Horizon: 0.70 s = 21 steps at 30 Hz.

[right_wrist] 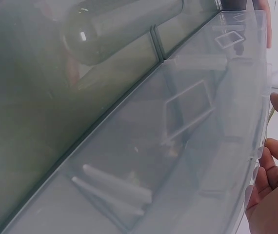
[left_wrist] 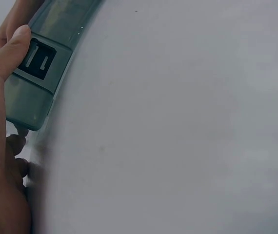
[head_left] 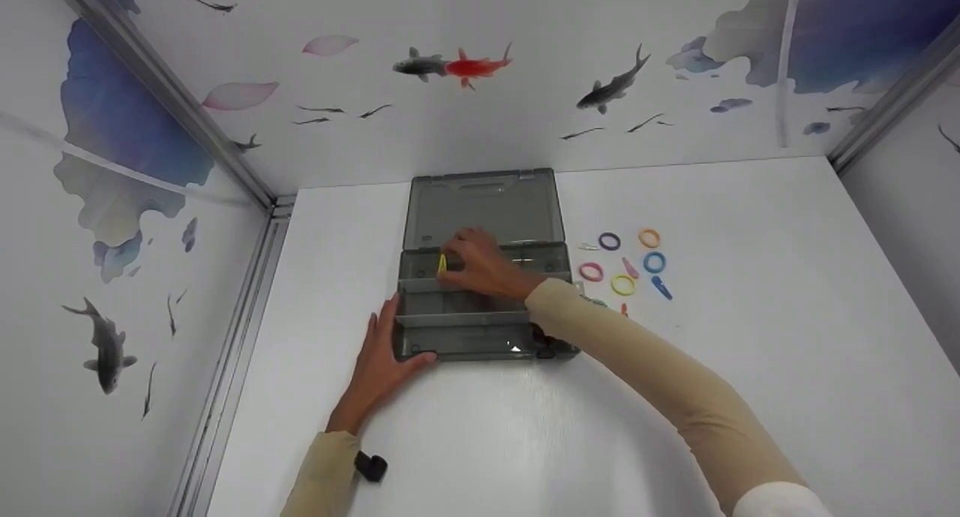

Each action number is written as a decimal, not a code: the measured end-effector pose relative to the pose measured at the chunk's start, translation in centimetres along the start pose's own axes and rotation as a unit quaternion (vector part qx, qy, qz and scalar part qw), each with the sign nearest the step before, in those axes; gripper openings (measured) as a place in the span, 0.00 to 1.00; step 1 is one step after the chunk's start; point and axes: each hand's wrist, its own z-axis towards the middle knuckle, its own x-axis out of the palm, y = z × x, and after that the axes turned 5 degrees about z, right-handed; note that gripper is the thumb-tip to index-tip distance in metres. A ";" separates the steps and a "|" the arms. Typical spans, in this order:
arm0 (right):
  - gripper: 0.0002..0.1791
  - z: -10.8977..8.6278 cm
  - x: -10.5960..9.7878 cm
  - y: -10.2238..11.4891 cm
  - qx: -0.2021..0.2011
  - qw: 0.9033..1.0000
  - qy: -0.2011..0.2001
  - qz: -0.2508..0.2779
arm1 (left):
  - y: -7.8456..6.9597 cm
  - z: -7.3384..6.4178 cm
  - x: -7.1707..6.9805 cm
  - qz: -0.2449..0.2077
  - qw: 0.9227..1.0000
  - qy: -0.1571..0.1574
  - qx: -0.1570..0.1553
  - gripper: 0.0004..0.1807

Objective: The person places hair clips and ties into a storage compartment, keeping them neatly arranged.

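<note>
A: Your right hand (head_left: 480, 266) reaches across the box; how do its fingers stand?

B: Drawn nearly together: your thumb and fingertips pinch a small yellow item (head_left: 442, 265), probably a clip, though your hand partly covers it and its outline is unclear.

A: Where does that item lie relative to the box?

B: You hold it at the rear row, left of the middle, beside the rear of two crosswise dividers (head_left: 465, 319). These part the translucent grey box (head_left: 431, 303) into three rows.

A: And your left hand (head_left: 384, 367)?

B: Spread wide at the near left corner: your fingers lie along the side wall, and your thumb rests on the front edge.

A: What lies beyond your hands?

B: The lid (head_left: 484, 209), folded back behind the box. On the white bench (head_left: 750, 292), to the right, are a purple ring (head_left: 601, 242), an orange ring (head_left: 649, 230), a pink ring (head_left: 581, 271), a blue ring (head_left: 646, 262) and a yellow ring (head_left: 613, 285), with a pink clip (head_left: 631, 268) and a blue clip (head_left: 661, 288) among them.
</note>
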 end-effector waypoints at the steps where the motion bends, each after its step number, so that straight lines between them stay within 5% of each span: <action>1: 0.27 0.1 0.0 0.1 0.000 1.000 -0.001 -0.001 | 0.0 0.0 0.0 0.000 1.000 0.000 0.000 0.67; 21: 0.31 0.6 0.6 0.1 0.020 1.000 0.002 -0.012 | 0.0 0.0 -0.1 -0.003 1.000 0.007 -0.009 0.68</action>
